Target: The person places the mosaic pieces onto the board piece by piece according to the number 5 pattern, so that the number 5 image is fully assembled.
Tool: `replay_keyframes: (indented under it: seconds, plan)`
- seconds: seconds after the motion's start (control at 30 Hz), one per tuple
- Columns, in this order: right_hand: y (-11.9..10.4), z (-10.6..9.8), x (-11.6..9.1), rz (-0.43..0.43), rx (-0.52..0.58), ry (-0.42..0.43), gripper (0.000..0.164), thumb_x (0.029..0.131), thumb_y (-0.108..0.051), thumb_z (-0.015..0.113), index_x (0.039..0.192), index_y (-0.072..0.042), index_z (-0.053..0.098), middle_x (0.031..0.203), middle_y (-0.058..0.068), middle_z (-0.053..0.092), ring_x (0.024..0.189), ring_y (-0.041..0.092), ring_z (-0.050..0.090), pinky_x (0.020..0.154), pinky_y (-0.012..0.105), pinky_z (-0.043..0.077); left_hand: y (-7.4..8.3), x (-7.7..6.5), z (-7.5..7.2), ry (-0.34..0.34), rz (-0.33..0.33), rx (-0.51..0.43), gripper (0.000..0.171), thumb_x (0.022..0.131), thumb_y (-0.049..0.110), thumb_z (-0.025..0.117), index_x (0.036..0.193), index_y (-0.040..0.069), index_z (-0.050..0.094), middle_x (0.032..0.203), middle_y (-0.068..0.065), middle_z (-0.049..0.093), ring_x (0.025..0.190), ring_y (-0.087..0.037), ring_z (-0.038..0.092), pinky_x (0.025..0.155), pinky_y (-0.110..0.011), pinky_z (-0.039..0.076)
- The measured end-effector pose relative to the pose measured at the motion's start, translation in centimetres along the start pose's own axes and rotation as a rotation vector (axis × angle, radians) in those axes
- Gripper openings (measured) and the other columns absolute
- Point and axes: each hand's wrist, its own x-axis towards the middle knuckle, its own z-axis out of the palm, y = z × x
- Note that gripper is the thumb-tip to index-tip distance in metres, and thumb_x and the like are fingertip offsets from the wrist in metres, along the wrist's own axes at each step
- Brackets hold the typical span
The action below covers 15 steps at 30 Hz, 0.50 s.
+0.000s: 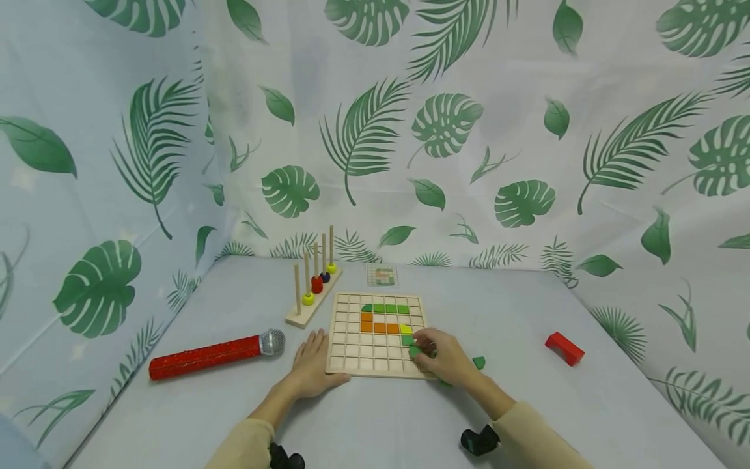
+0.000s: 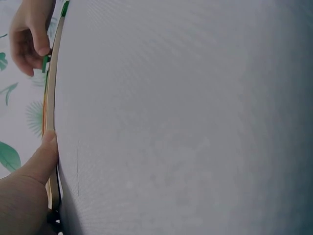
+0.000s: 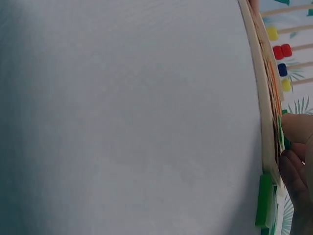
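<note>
A wooden grid board [image 1: 369, 365] lies on the table with several green, orange and yellow tiles set in its squares. My left hand [image 1: 313, 365] rests flat at the board's near left corner, fingers straight, the thumb along its front edge. In the left wrist view that thumb [image 2: 41, 159] touches the board's rim. Over the board's right side, my right hand [image 1: 442, 355] pinches a green tile [image 1: 415, 352] between thumb and fingers, just below a green tile [image 1: 407, 340] lying in the grid. The right wrist view shows the right hand [image 3: 298, 156] partly cut off by the frame.
Behind the board lies a pattern card [image 1: 383, 275]. A peg stand with coloured beads [image 1: 301, 318] is at the back left, and a red toy microphone [image 1: 205, 358] lies left. Loose green pieces [image 1: 479, 362] are near my right wrist; a red block [image 1: 564, 348] lies farther right.
</note>
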Motion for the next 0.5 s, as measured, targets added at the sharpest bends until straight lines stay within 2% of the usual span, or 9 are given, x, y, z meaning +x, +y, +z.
replay_keyframes:
  seconds: [0.27, 0.5]
  plan:
    - [-0.5, 0.9, 0.2, 0.033, -0.054, 0.01, 0.033, 0.076, -0.002, 0.075, 0.107, 0.0, 0.063, 0.092, 0.002, 0.064, 0.082, 0.014, 0.06, 0.07, 0.025, 0.053, 0.2, -0.1, -0.2, 0.0, 0.0, -0.008, 0.098, 0.082, 0.044, 0.07, 0.144, -0.012, 0.019, 0.151, -0.03, 0.013, 0.14, -0.042, 0.006, 0.112, -0.054, 0.006]
    - [-0.6, 1.3, 0.5, 0.038, -0.1, 0.016, 0.032, 0.075, -0.002, 0.076, 0.105, -0.003, 0.064, 0.087, -0.002, 0.06, 0.077, 0.012, 0.056, 0.065, 0.024, 0.05, 0.1, 0.0, 0.0, 0.001, 0.0, -0.005, 0.099, 0.081, 0.046, 0.07, 0.144, -0.012, 0.019, 0.151, -0.03, 0.013, 0.14, -0.042, 0.006, 0.112, -0.054, 0.005]
